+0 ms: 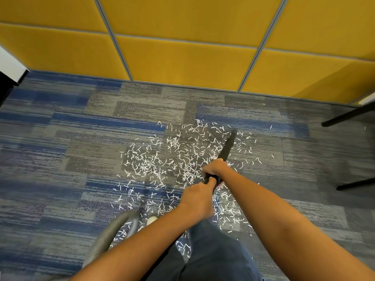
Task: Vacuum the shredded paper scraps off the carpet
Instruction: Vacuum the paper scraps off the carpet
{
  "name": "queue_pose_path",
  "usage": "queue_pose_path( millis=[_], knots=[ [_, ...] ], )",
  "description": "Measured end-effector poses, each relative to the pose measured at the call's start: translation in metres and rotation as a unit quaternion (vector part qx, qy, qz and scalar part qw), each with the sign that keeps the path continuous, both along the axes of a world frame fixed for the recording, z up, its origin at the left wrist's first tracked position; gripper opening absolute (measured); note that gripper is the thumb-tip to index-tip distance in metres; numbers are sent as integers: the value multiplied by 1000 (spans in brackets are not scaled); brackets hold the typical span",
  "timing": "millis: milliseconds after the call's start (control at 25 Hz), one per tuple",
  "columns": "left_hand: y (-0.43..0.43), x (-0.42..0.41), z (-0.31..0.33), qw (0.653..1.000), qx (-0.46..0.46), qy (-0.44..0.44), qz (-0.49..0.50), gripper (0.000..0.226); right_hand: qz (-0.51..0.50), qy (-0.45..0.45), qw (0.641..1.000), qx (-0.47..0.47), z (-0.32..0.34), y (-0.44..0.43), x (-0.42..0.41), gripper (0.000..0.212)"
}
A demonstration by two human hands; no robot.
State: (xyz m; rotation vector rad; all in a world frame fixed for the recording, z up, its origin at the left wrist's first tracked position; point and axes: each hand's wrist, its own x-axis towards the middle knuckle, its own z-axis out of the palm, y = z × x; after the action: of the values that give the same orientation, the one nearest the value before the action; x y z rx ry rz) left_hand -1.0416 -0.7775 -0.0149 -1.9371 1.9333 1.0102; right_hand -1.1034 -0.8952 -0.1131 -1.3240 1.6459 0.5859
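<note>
The work is looking to be near its beginning. The shredded paper scraps [174,159] are lying thick on the grey-blue carpet [50,159], from the centre of the view down toward 6 o'clock, and no cleaned strip is showing among them. So, in my judgement, almost all the vacuuming is waiting to be done.

The person is holding one black vacuum nozzle [227,148]. It is pointing toward 1 o'clock, with its tip among the scraps at the right side of the patch. The right hand [215,167] is wrapping its fingers round the tube in front, and the left hand [197,199] is gripping the tube just behind it.

One grey hose [113,232] is curving at 7 o'clock. The scraps are too many to count. Two dark furniture legs [349,113] are standing at 3 o'clock.
</note>
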Motion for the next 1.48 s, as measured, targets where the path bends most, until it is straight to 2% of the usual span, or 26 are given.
queue_pose_path(
  millis=[80, 200, 360, 440, 520, 680, 800, 960, 1080, 1200, 1480],
  knots=[
    [5, 3, -1, 1000, -13, 4, -14, 53, -17, -6, 1000, -1, -3, 6, -2, 35],
    [8, 9, 1, 999, -18, 18, -28, 49, -17, 3, 1000, 5, -4, 10, 2, 20],
    [-3, 10, 2, 999, -20, 38, -28, 50, -52, 15, 998, -37, -6, 4, -2, 27],
    [-7, 9, 0, 999, -14, 38, -35, 49, -132, -3, 990, -52, -3, 6, -7, 41],
    [-9, 10, -1, 999, -11, 32, -42, 49, -164, -13, 985, -47, -10, 5, -8, 53],
    [-14, 21, 1, 999, -18, 15, -40, 52, -149, -20, 987, -57, -18, -1, 3, 61],
    [-22, 22, 4, 1000, -16, 15, -21, 54, -134, 0, 989, -60, -12, -13, 7, 77],
    [-37, 12, 2, 999, -11, 23, -20, 52, -167, 13, 983, -69, -19, -31, -8, 89],
    [-46, -1, -2, 998, -9, 22, -55, 51, -191, -1, 980, -47, -26, -31, -29, 88],
    [-43, -10, -7, 997, 3, 18, -81, 52, -174, 14, 983, -51, -24, -21, -40, 82],
    [-35, 5, -7, 999, -2, -3, -52, 55, -132, -11, 989, -58, -27, -22, -17, 87]
  ],
)
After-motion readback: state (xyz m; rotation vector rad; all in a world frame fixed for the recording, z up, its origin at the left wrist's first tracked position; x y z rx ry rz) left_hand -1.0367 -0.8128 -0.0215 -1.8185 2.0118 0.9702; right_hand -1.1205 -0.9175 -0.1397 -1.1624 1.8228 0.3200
